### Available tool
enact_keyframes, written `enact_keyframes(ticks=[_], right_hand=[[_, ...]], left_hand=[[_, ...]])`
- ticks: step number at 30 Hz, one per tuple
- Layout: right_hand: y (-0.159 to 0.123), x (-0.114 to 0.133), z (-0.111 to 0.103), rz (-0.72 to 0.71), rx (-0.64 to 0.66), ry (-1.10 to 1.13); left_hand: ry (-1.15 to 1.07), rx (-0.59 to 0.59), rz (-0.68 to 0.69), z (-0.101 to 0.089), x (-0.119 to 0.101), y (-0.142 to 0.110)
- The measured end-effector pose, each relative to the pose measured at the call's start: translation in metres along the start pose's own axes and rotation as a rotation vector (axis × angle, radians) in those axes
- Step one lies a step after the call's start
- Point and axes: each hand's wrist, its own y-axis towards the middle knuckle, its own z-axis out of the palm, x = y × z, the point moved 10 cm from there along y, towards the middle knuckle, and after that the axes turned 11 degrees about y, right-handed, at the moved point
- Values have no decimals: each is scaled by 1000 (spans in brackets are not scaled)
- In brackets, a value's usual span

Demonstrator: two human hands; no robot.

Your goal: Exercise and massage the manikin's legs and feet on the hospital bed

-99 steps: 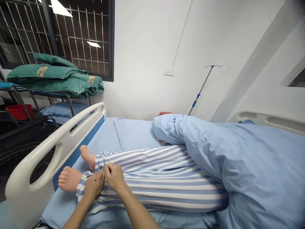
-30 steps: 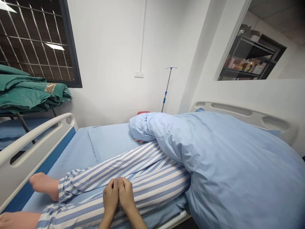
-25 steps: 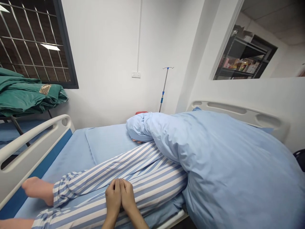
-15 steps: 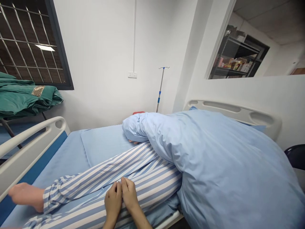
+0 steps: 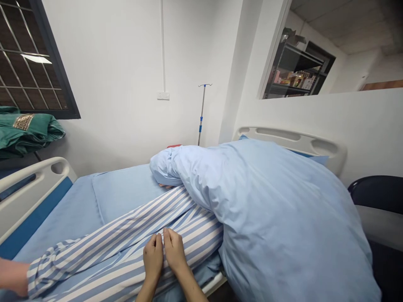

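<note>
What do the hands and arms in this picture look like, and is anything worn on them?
The left hand and right hand are ungloved. No sleeve, watch or bracelet shows on either visible forearm. Rings: cannot tell.

Can read no word, label, brand, number or sign anywhere. Make out only blurred geometric pattern on light band (image 5: 23, 122) of green bundle (image 5: 34, 136), at left edge; cannot resolve into letters. Show coloured packages (image 5: 296, 79) on dark shelf unit (image 5: 296, 57), beyond opening at upper right; too small and soft to read. Carry tiny marks on white wall socket (image 5: 163, 96), likewise too small to tell.
</note>
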Motion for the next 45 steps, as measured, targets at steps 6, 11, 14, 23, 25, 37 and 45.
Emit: enact_keyframes(ticks=[6,11,14,23,25,37,45], right_hand=[[13,4,-25,-14,3,-45],[29,6,-61,-82,-64,-196],[31,-4,-68,-83,-50,-396],[25,-10,-63,-107,-49,-604],[25,-11,-62,-112,-52,-638],[23,-15,-53,-103,-33,-869],[20,-11,-47,-115,-30,-969]], left_hand=[[-86,-8,1,20,-21,0],[156,5,36,36,-30,-1],[165,9,52,40,-30,-2],[281,44,139,-35,34,11],[374,19,133,-78,65,17],[961,10,11,-227,188,25],[1183,72,79,-229,194,24]])
